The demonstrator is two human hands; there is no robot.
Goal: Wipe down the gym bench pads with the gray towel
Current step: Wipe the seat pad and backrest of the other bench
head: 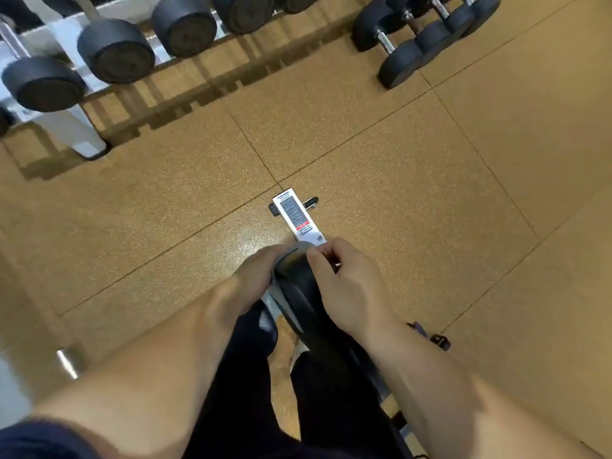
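A narrow black bench pad (303,293) runs from between my legs toward the middle of the view. The gray towel (294,249) is wrapped over its far end and hangs down its left side. My left hand (256,273) grips the towel against the left side of the pad end. My right hand (344,283) lies on the right side, its fingers pinching the towel at the top edge. Much of the towel is hidden under both hands.
The bench's white frame foot (296,218) with a label sticks out past the pad. A dumbbell rack (82,54) fills the upper left. Several loose dumbbells (417,44) lie at the upper right. Orange rubber floor tiles (463,177) surround the bench.
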